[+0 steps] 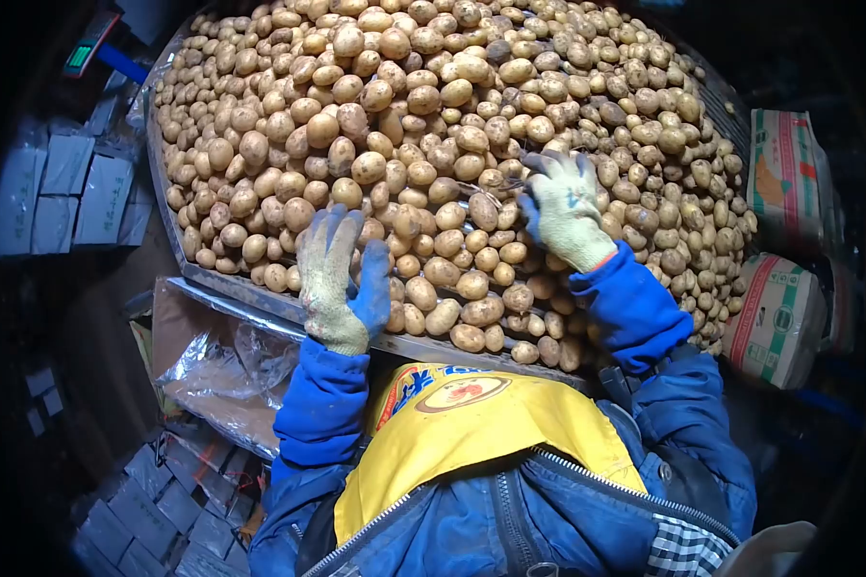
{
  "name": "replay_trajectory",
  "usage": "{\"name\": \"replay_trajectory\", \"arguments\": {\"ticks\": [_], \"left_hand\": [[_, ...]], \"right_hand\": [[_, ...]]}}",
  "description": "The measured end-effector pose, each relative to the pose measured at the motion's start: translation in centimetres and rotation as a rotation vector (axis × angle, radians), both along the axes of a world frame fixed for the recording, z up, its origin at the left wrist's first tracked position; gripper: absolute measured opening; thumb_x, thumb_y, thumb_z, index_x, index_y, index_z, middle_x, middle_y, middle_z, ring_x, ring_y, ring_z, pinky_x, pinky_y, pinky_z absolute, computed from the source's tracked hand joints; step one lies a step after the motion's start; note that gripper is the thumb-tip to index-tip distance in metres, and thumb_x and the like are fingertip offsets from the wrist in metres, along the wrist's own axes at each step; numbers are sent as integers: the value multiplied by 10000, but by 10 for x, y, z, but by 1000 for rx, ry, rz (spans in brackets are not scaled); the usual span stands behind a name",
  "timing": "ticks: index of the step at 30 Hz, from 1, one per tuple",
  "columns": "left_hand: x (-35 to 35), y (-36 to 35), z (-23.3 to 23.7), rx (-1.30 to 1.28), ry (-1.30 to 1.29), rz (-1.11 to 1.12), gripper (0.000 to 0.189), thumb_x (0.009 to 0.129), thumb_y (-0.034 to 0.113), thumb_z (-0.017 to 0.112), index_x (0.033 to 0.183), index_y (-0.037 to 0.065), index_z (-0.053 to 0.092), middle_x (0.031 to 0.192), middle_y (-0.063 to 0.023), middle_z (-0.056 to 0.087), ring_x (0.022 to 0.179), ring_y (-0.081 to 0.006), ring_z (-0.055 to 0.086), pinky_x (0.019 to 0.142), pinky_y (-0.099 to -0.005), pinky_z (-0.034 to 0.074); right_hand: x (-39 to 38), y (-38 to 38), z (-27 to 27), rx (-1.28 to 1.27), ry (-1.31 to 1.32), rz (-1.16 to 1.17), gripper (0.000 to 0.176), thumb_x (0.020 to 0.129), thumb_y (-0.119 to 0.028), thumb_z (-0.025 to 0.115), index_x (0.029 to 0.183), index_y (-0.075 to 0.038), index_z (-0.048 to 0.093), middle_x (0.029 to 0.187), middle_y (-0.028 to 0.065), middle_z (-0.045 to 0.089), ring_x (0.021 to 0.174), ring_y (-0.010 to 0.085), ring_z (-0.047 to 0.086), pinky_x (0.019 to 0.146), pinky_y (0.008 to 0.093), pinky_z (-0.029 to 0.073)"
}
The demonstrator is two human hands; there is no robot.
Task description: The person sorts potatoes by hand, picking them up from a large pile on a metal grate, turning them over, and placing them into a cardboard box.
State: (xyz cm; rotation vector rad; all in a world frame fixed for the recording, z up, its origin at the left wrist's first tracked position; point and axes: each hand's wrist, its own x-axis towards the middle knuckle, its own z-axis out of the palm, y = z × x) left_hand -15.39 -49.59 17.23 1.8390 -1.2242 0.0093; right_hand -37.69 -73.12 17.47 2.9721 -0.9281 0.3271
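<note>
A large heap of potatoes (pixel 394 154), many of them streaked with soil, fills a wide tray with a dark metal rim (pixel 250 298). My left hand (pixel 339 279), in a pale knit glove with blue-coated fingers, rests over the near edge of the heap. Its fingers point forward and the thumb stands apart, with nothing held. Further out and to the right, my right hand (pixel 566 210) wears a matching glove and touches the potatoes with its fingers spread. Just left of it, a thin dry stalk (pixel 479 190) lies among the potatoes.
A cardboard box lined with clear plastic (pixel 231 370) stands below the tray's left edge. Stacked wrapped packs (pixel 72 188) are at far left, near a green digital display (pixel 80 58). Printed cartons (pixel 775 313) stand at right. A yellow apron (pixel 491 413) covers my front.
</note>
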Motion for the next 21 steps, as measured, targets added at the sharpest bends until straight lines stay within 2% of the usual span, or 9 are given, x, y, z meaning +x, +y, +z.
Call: {"name": "replay_trajectory", "arguments": {"ticks": [2,4,6,7,9,11,14,19,21], "left_hand": [[-4,-5,-2,-22,2,-32,399,929,43,761,1316,-8,680,1405,-229,632,1365,-383,564,1140,-485,457],[-11,-12,-3,-87,39,-52,367,911,90,763,1258,-15,704,1319,-259,671,1254,-419,635,1091,-520,484],[-19,-16,1,-74,88,-87,356,914,87,762,1248,-23,707,1302,-264,675,1227,-419,650,1068,-504,503],[-23,-18,3,-64,138,-111,345,916,84,760,1237,-31,709,1286,-269,680,1201,-418,665,1045,-488,523],[-25,-20,4,-53,163,-133,334,918,80,760,1229,-31,712,1254,-265,698,1160,-415,687,1015,-473,542],[-26,-20,1,-40,170,-154,322,918,72,758,1222,-25,716,1229,-260,715,1150,-411,695,1013,-471,542],[-25,-18,3,-42,185,-126,308,924,76,751,1215,-21,718,1223,-253,722,1141,-410,700,1014,-471,541],[-21,-15,-4,-46,236,-89,307,927,83,750,1215,-20,719,1217,-245,724,1136,-410,702,1009,-467,544],[-22,-17,-4,-65,244,-103,313,923,85,754,1216,-21,718,1216,-246,724,1130,-408,704,1000,-464,549]], "right_hand": [[-14,-4,-2,61,-46,-72,165,883,-206,755,993,-84,743,1296,91,681,1226,341,602,1083,522,428],[-15,-1,6,115,-114,-83,169,887,-211,761,991,-79,743,1265,96,697,1179,346,631,1044,494,475],[-5,6,14,247,-266,-30,169,915,-229,751,994,-79,743,1146,118,738,1019,365,687,908,458,550],[2,9,16,247,-269,-31,169,915,-229,751,994,-79,743,1146,118,738,1019,365,687,908,458,550],[17,16,17,339,-163,-22,185,953,-265,722,1010,-91,743,1029,134,745,914,384,701,828,476,566],[28,18,4,257,-9,15,185,975,-284,686,1017,-108,726,921,143,724,863,383,698,762,505,542],[35,20,5,312,136,-42,195,932,-223,692,1087,-105,694,982,165,722,898,384,695,754,508,535],[22,8,25,448,215,232,484,809,-90,714,1283,-84,618,1115,198,690,1011,402,683,810,508,552],[24,11,29,454,291,218,551,802,-71,723,1338,-80,598,1101,201,692,1001,416,684,821,508,558]]}}
